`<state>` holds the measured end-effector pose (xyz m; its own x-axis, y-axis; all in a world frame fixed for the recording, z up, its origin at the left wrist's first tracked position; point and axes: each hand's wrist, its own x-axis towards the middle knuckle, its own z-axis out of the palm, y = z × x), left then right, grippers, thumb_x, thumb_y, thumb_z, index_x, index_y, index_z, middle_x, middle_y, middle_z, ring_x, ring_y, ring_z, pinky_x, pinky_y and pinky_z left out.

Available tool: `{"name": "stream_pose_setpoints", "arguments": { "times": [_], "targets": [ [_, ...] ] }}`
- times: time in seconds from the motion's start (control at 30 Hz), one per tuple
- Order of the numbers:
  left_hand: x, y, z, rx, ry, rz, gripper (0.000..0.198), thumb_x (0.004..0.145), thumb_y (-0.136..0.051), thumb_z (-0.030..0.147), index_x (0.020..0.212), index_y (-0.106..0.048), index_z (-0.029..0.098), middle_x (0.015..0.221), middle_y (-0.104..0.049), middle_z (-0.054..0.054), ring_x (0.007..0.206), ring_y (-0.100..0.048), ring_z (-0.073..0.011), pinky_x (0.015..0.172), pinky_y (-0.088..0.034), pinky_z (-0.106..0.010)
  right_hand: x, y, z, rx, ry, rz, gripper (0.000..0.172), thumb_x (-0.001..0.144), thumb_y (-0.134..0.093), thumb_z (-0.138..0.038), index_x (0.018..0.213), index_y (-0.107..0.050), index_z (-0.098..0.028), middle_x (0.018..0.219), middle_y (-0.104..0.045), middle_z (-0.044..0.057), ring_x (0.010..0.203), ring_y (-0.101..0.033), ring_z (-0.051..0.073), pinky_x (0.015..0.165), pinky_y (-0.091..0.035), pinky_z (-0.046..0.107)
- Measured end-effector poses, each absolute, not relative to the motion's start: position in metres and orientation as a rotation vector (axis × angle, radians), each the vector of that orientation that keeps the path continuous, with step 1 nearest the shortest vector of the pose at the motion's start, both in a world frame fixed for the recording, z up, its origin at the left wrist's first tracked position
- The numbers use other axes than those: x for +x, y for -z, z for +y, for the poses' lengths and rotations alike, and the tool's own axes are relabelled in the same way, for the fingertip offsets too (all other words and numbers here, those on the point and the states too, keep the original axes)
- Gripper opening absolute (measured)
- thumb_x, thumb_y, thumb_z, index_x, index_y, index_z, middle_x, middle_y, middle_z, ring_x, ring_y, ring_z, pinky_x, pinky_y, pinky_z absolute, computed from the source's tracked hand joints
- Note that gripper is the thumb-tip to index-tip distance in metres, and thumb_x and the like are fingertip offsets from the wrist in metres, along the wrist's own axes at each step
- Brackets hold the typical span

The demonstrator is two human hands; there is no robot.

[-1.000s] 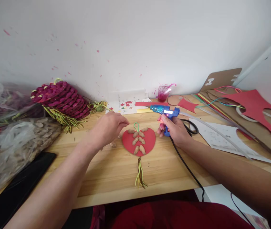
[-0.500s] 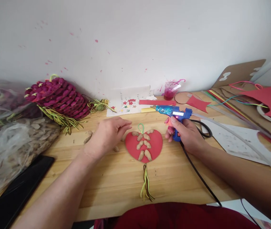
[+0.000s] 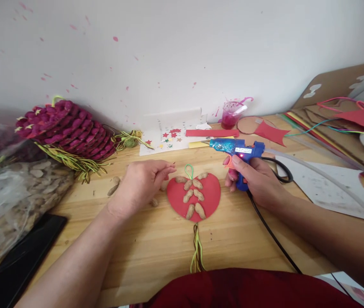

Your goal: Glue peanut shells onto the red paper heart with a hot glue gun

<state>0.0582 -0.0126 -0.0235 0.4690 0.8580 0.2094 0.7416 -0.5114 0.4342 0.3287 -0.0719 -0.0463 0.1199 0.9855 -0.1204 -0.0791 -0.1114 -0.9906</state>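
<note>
The left hand [image 3: 140,184] lay palm down on the wooden table [image 3: 156,239], just left of the red paper heart [image 3: 212,194], its fingers loosely curled and pointing at the heart's upper left lobe; whether the fingertips pinched anything could not be told. The right hand [image 3: 259,179] was wrapped firmly around the grip of a blue glue gun [image 3: 236,147], forefinger by the orange trigger, nozzle aimed left above the heart and clear of it. The heart sat flat between the two hands, with peanuts [image 3: 192,194] stuck in paired rows down its middle, a green loop [image 3: 188,170] at the top and a yarn tassel [image 3: 197,252] trailing toward the table edge. A black cord [image 3: 271,235] ran from the gun along the right forearm. Loose peanuts [image 3: 113,188] lay left of the left hand, some partly hidden beneath it. Farther left sat a clear bag of peanuts [image 3: 15,201] and a magenta pile of finished pieces [image 3: 69,128]; at the wall were a star sheet [image 3: 169,137] and a pink cup [image 3: 230,116]. Red cutouts [image 3: 273,132] and cardboard [image 3: 332,83] were cut off at the right edge.
</note>
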Motion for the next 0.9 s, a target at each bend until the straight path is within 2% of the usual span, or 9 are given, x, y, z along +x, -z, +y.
{"name": "stream_pose_setpoints", "arguments": {
  "times": [0.07,0.13,0.2,0.3,0.4,0.6,0.9],
  "targets": [
    [0.059,0.020,-0.015,2.456,-0.548,1.395,0.039,0.097,-0.056,0.047,0.079,-0.077,0.020,0.063,-0.070,-0.001,0.053,-0.057,-0.0125,0.055,-0.041,-0.025,0.329,0.046,-0.072,-1.298,-1.230,-1.007,0.050,0.077,-0.076,-0.066,0.087,-0.062,-0.019,0.061,-0.055,-0.003,0.055,-0.063,0.014,0.048,-0.051,0.025],
    [0.059,0.018,-0.017,2.489,-0.542,1.413,0.046,0.097,-0.054,0.052,0.073,-0.074,0.018,0.058,-0.066,-0.001,0.050,-0.054,-0.0119,0.053,-0.039,-0.026,0.328,0.046,-0.072,-1.297,-1.231,-1.006,0.050,0.076,-0.076,-0.067,0.086,-0.062,-0.019,0.061,-0.055,-0.003,0.055,-0.063,0.014,0.048,-0.051,0.024],
    [0.058,0.020,-0.016,2.543,-0.564,1.374,0.045,0.099,-0.052,0.049,0.076,-0.074,0.018,0.061,-0.068,-0.001,0.054,-0.056,-0.0128,0.055,-0.041,-0.027,0.328,0.046,-0.072,-1.294,-1.231,-1.003,0.050,0.076,-0.077,-0.066,0.085,-0.062,-0.019,0.061,-0.055,-0.003,0.055,-0.063,0.014,0.047,-0.051,0.024],
    [0.058,0.026,-0.014,2.619,-0.608,1.190,0.029,0.101,-0.050,0.032,0.096,-0.076,0.019,0.082,-0.075,-0.003,0.071,-0.066,-0.0148,0.068,-0.049,-0.027,0.329,0.047,-0.072,-1.280,-1.232,-1.001,0.049,0.076,-0.077,-0.065,0.084,-0.062,-0.019,0.061,-0.055,-0.003,0.055,-0.063,0.014,0.047,-0.051,0.023],
    [0.060,0.031,-0.014,2.656,-0.640,1.039,0.022,0.097,-0.056,0.020,0.109,-0.074,0.019,0.096,-0.076,-0.005,0.085,-0.069,-0.0159,0.078,-0.053,-0.028,0.329,0.048,-0.072,-1.265,-1.236,-0.997,0.048,0.077,-0.078,-0.064,0.083,-0.062,-0.019,0.061,-0.055,-0.003,0.054,-0.063,0.014,0.046,-0.051,0.023],
    [0.065,0.033,-0.017,2.639,-0.593,1.004,0.014,0.094,-0.061,0.015,0.098,-0.074,0.020,0.096,-0.074,-0.004,0.087,-0.068,-0.0156,0.080,-0.053,-0.028,0.330,0.050,-0.071,-1.267,-1.248,-0.989,0.046,0.078,-0.077,-0.062,0.083,-0.063,-0.019,0.062,-0.056,-0.003,0.055,-0.063,0.014,0.046,-0.051,0.023],
    [0.064,0.041,-0.014,2.644,-0.582,1.011,0.014,0.095,-0.062,0.017,0.101,-0.074,0.021,0.098,-0.073,-0.003,0.085,-0.066,-0.0135,0.077,-0.051,-0.026,0.331,0.051,-0.070,-1.273,-1.268,-0.999,0.046,0.080,-0.075,-0.062,0.083,-0.062,-0.018,0.062,-0.056,-0.002,0.055,-0.064,0.014,0.046,-0.051,0.023]
  ]
}}
